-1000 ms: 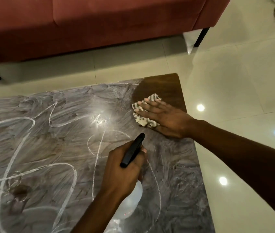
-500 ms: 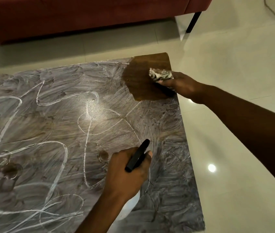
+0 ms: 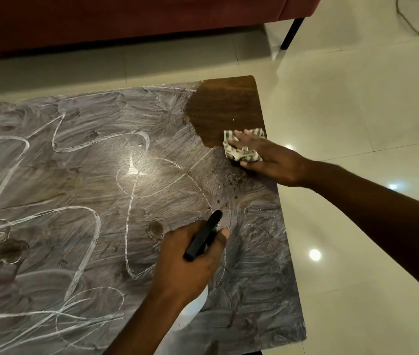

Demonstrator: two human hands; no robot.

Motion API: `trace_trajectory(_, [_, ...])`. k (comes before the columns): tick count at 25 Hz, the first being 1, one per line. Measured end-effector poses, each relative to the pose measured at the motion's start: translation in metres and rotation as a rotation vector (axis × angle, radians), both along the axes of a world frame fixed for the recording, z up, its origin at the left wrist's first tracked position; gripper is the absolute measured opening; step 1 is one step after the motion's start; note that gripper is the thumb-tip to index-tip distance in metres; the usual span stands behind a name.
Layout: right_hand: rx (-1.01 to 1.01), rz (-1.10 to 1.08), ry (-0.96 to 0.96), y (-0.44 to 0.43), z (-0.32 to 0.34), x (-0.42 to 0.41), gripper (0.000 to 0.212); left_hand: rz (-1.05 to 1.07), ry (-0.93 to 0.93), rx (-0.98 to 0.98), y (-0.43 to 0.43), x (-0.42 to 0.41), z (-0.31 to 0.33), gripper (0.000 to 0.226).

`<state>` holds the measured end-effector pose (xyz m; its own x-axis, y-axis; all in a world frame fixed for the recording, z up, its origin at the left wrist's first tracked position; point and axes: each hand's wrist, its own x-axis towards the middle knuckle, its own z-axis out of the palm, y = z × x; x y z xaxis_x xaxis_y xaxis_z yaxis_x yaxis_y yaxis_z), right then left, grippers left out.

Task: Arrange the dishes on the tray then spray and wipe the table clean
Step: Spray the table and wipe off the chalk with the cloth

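The wooden table (image 3: 75,188) is covered in whitish smears and curved streaks, except a clean dark brown patch (image 3: 223,108) at its far right corner. My right hand (image 3: 270,160) presses a striped cloth (image 3: 241,151) flat on the table at the near edge of that patch, by the right edge. My left hand (image 3: 190,262) grips a spray bottle (image 3: 203,237) with a black head over the table's near right part; its white body shows below the wrist. No dishes or tray are in view.
A red sofa (image 3: 126,16) with a black leg (image 3: 290,32) stands beyond the table. Glossy pale floor tiles (image 3: 357,111) lie to the right, with a cable loop (image 3: 418,19) at the top right.
My right hand slid the cloth out to the far right corner, then back toward me along the right edge. The clean brown patch has grown. My left hand stayed put with the bottle.
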<state>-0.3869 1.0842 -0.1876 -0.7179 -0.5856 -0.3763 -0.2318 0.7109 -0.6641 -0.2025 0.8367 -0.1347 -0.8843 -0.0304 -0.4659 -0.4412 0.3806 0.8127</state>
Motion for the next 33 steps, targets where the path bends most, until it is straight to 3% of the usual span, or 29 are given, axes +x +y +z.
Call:
trace_trajectory(4, [0.133,0.368,0.208,0.026,-0.004,0.104,0.067,0.006,0.017,0.035,-0.004,-0.002,0.003,0.03])
trace_trajectory(6, [0.126,0.426,0.223,0.04,0.0,0.107,0.068,-0.015,0.022,0.015,-0.005,-0.003,0.003,0.031])
trace_trajectory(11, [0.182,-0.135,0.209,-0.003,-0.005,0.005,0.066,-0.076,0.0,-0.014,-0.003,-0.001,-0.001,0.037])
trace_trajectory(13, [0.26,-0.159,0.21,-0.037,-0.012,-0.006,0.069,-0.015,0.006,-0.002,-0.004,0.001,-0.003,0.04])
trace_trajectory(17, [0.179,0.485,0.27,-0.04,-0.015,0.057,0.076,0.06,0.002,0.045,-0.009,0.006,-0.003,0.029])
trace_trajectory(18, [0.164,0.535,0.261,-0.024,-0.01,0.063,0.074,0.052,-0.013,0.056,-0.011,0.007,-0.002,0.026])
trace_trajectory(22, [0.163,0.087,0.147,0.022,0.017,0.049,0.065,-0.061,0.004,0.033,-0.012,0.018,0.002,0.032])
trace_trajectory(27, [0.051,-0.275,-0.118,0.0,0.026,0.063,0.065,-0.125,0.081,0.066,-0.002,0.065,0.002,0.043])
trace_trajectory(33, [0.044,-0.262,-0.12,0.003,0.021,0.108,0.065,-0.005,0.123,0.086,0.024,0.137,-0.002,0.047])
